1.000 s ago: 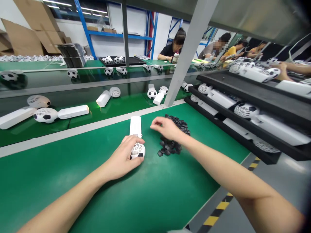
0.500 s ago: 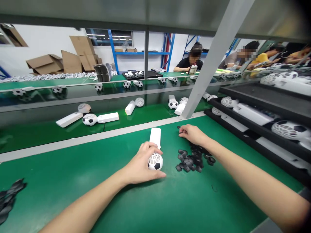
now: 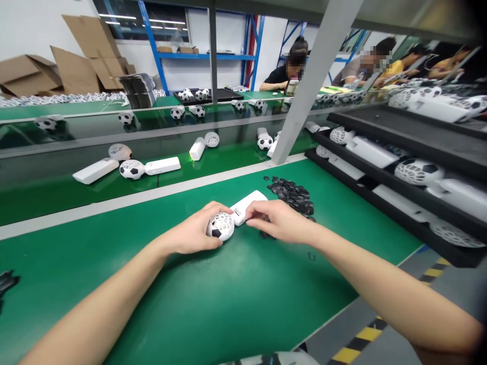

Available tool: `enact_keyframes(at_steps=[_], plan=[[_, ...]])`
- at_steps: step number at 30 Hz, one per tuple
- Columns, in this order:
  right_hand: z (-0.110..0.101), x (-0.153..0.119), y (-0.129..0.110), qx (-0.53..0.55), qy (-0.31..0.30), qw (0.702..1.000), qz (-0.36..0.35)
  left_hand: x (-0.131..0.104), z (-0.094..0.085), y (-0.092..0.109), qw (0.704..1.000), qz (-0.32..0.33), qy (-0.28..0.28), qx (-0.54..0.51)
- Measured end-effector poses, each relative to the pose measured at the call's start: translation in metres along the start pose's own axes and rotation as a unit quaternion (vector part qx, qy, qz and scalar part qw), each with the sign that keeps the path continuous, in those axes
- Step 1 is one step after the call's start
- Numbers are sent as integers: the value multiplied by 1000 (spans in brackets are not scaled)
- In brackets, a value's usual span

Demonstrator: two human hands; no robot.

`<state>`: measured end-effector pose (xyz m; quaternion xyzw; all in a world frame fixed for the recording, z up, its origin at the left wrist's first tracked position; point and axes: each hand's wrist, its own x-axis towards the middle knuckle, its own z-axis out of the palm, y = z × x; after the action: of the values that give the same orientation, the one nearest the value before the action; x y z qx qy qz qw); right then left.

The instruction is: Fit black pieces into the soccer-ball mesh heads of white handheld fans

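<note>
A white device with a round football-patterned head and a flat white handle lies on the green table. My left hand is wrapped round the left side of the ball head, thumb below and fingers above. Beside the handle's near edge is my right hand, its thumb and forefinger pinched together; whatever sits between the fingertips is too small to make out. A pile of small black pieces lies just behind my right hand, a few of them partly hidden under it.
Black trays of similar devices are stacked at the right, near a slanted metal post. Beyond the table edge, a green conveyor carries more devices. Other black pieces lie far left. People sit at the back right.
My right hand has come from the pile's far side toward the device's handle. The device has turned, its handle now slanting right, with my left hand still round the ball. The view has shifted.
</note>
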<state>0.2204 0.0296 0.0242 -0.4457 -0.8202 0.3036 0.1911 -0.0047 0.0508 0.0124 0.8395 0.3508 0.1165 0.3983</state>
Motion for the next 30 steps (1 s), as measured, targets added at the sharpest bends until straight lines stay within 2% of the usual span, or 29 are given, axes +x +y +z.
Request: enact_keyframes(at_steps=[6,10,13,16,19,25,30], plan=[[9,4,-8,-39,-24,997,-67,0,3,1,1000,5,1,-4],[10,2,-5,-35,-8,998,-52,1,4,2,1000,10,4,-5],[12,1,-3,-8,13,998,-66,1,6,2,1000,2,11,-3],[15,1,-2,21,26,997,-71,2,10,4,999,-8,41,7],[20,4,-1,55,9,997,-51,3,15,7,997,-21,77,14],[25,11,5,57,22,995,-75,7,25,8,991,-19,131,16],[23,17,8,62,10,997,-51,10,29,9,987,-43,155,15]])
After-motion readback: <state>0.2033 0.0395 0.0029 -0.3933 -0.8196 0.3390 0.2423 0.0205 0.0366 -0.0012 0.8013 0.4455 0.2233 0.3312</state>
